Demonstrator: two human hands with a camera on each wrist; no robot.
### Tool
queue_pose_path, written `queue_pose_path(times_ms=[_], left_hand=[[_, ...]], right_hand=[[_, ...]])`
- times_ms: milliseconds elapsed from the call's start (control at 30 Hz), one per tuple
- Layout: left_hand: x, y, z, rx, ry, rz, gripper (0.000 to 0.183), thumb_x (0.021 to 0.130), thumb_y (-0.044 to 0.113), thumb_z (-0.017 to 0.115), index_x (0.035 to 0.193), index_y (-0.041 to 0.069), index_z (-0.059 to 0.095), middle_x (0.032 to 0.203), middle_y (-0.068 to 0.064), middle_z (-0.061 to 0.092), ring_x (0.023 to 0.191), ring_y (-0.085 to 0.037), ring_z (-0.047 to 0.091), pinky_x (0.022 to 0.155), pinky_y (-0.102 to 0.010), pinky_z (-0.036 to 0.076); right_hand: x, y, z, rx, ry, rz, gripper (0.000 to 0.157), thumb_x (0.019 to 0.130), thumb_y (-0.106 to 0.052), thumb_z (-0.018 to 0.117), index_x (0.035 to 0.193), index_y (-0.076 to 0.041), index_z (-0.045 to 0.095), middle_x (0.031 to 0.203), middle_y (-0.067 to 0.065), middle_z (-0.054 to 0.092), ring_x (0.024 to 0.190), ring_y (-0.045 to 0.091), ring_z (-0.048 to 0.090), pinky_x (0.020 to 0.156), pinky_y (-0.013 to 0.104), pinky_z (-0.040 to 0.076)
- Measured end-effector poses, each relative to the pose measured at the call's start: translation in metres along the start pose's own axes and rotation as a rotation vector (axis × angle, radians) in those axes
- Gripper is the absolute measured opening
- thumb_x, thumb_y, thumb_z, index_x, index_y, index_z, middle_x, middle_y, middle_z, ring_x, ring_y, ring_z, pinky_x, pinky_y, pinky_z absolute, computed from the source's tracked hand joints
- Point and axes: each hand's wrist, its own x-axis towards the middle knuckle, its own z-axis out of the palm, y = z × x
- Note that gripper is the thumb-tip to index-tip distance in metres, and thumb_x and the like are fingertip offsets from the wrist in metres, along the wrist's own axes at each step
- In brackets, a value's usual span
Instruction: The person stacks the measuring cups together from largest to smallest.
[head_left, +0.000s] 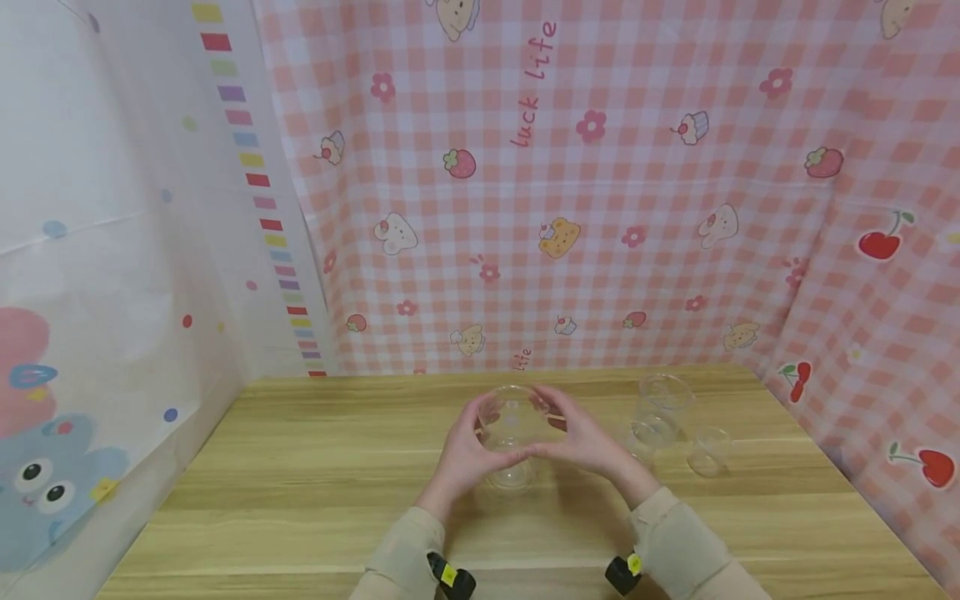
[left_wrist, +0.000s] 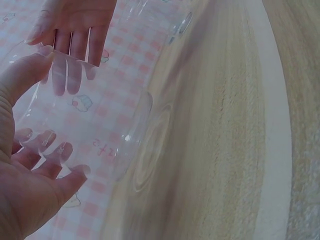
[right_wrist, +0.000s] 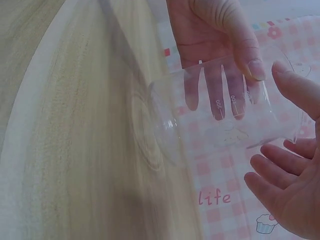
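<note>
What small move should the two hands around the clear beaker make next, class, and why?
Probably set the clear beaker down on the wooden table: both the left hand and the right hand cup it just above the surface, with two more beakers standing nearby.

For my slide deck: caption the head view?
Both hands cup a clear beaker on a wooden table.

We see a light wood table (head_left: 300,467) w/ pink gingham cloth (head_left: 600,208) behind & at right, printed w/ strawberries, cherries, "luck life". White cartoon sheet (head_left: 97,275) hangs at left.
</note>
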Motion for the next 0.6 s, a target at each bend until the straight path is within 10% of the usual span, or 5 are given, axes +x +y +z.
queue_pose_path(times_ms=[600], left_hand=[[0.0000,-0.0068,0.0018,-0.047,-0.009,0.013,0.090,0.072,0.012,0.090,0.146,0.004,0.039,0.143,-0.016,0.050,0.129,-0.036,0.049,0.107,-0.056,0.038]], right_hand=[[-0.0107,0.0108,-0.0003,-0.071,0.026,0.017,0.080,0.083,-0.016,0.082,0.145,0.006,0.037,0.140,0.026,0.050,0.129,0.042,0.047,0.109,0.056,0.035]])
